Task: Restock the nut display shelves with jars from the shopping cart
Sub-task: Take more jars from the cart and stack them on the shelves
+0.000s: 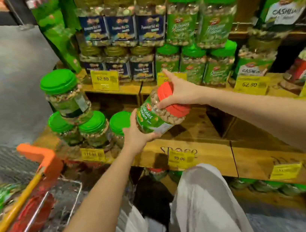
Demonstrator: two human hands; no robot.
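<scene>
The person holds a clear plastic nut jar with a red lid and green label point(156, 115) in both hands, in the air above the wooden shelf board point(199, 129) at the middle level of the display. The left hand point(137, 135) cups the jar's base end from below and from the near side, its fingers wrapped under the body and its thumb on the label. The right hand point(178, 92) spans the red lid from above, thumb and fingers curled over its rim while the index finger sticks out straight toward the shelf behind. The jar is not upright. Its long axis runs aslant from the base, low and to the left in the left hand, up to the lid, higher, farther away and to the right. The bare patch of board lies just below and to the right of the jar, beside the cluster of green-lidded clear jars point(93, 128) that stand at its left end. To set the jar down, it seems the base would have to swing under the lid until the axis stands vertical, and the left hand, being nearer the board, would have to slip clear first. The orange-handled wire shopping cart point(40, 157) stands at the lower left, with more jars blurred inside it.
</scene>
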